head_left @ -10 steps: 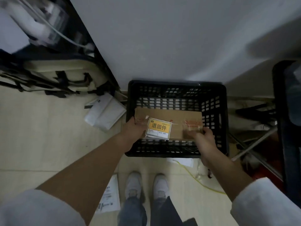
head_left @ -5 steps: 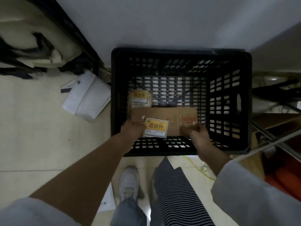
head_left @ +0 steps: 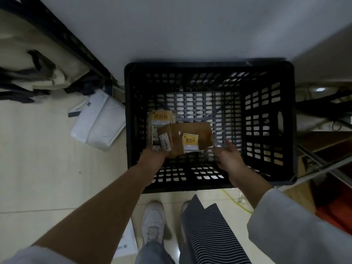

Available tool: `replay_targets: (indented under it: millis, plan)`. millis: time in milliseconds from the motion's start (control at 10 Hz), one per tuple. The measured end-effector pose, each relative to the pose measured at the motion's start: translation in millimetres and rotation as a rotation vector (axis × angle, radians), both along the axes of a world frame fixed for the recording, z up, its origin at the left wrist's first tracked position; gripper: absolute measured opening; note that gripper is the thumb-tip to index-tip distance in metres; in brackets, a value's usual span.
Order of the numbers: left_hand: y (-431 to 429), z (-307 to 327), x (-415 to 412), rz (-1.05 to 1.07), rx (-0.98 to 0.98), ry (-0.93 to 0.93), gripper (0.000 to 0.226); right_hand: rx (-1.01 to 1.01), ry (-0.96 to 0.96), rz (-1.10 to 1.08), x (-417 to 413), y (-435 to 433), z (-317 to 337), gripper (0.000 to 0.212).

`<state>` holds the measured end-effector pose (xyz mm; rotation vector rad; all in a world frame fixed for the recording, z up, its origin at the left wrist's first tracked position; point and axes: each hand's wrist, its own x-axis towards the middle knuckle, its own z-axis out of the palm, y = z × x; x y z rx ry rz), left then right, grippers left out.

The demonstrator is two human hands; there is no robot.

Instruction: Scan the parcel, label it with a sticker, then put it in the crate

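Crate (head_left: 209, 66), black, slatted, sits on the floor w/ its far wall against the white wall; everything below is placed relative to it. Left of the crate: a white mailer (head_left: 97, 122) on the floor, apart from it. Near side of the crate: the person's shoes & striped hem.

Inside the crate, at its left wall, a small pkg (head_left: 161, 117) w/ a yellow tag already lies on the floor grid. The parcel (head_left: 188, 138), brown cardboard, is inside the crate's left-centre, tilted, its left end overlapping the small pkg's near part. Yellow sticker (head_left: 190, 141) is on top, so labelling looks done; the step in hand is the drop-in.

Left hand (head_left: 154, 156) is inside the crate at the parcel's near-left corner, fingers curled under/around it – holding it. Right hand (head_left: 227, 155) is inside the crate just right of the parcel, fingers spread wide, not touching, holding nothing.

To do it well, IMO: lower the left end till the parcel rests, not a drop from height; nudge it toward crate centre so it lies flat on the grid rather than propped on the small pkg; keep sticker side up so it's readable; slip fingers out sideways w/o dragging it, then lift both hands clear of the rim.
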<state>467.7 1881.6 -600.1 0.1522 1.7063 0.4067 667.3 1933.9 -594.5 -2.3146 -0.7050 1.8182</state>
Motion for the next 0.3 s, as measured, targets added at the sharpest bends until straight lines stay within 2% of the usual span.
replay_targets:
  millis: [100, 200, 300]
  plan:
    - [5.4, 20.0, -3.0, -0.014, -0.035, 0.007, 0.051, -0.025, 0.029, 0.048, -2.4, 0.8, 32.6, 0.05]
    - [16.2, 47.7, -9.1, -0.05, -0.02, -0.017, 0.045, -0.064, 0.059, 0.119, -7.5, 3.7, 71.1, 0.033]
    - [16.7, 97.1, -11.5, -0.047, -0.018, -0.005, 0.013, -0.059, 0.074, 0.02, -13.7, -1.4, 123.7, 0.029]
